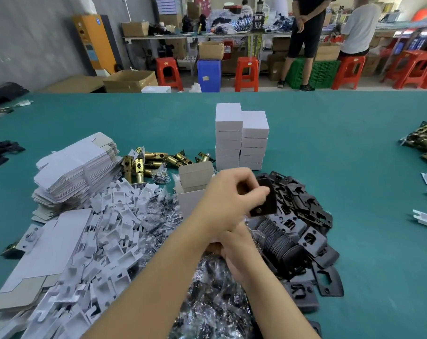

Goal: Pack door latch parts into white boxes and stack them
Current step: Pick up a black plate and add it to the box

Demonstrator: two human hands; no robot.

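Note:
My left hand [232, 199] reaches across the middle and pinches a black strike plate [266, 201] just right of an open white box [190, 201] whose lid flap stands up. My right hand [239, 253] lies below the left wrist, half hidden, with its fingers curled at the edge of a heap of clear screw packets [214, 304]; what it holds is not visible. A pile of black plates [302, 231] lies to the right. Two stacks of closed white boxes [241, 140] stand behind the open box.
Flat box blanks [78, 172] are stacked at the left, with white plastic inserts [109, 243] heaped in front. Brass latch bolts [153, 160] lie behind them, and more [425, 143] at the far right edge. Two people stand beyond the green table [354, 192].

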